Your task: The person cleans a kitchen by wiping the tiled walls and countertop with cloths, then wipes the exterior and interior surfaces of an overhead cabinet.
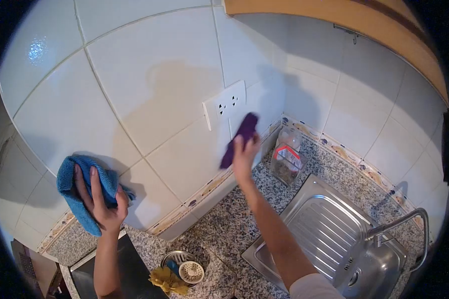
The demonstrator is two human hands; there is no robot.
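Note:
A blue cloth [80, 192] is bunched under my left hand [102, 202], whose fingers press it against the white wall tiles [154, 89] at the left. My right hand [245, 157] grips a dark purple cloth [239, 140] just below the white socket plate [225, 104]. The purple cloth is near the tiles; whether it touches them I cannot tell. Right of it, in the corner, a clear container with a red-edged lid [287, 163] stands on the granite counter [219, 219].
A steel sink [329, 219] with a curved faucet [423, 234] lies at the right. Bottom center holds a yellow flower-like item [168, 280] and a small white strainer [191, 272]. A dark panel [134, 274] is at lower left. A wooden cabinet edge [334, 12] hangs above.

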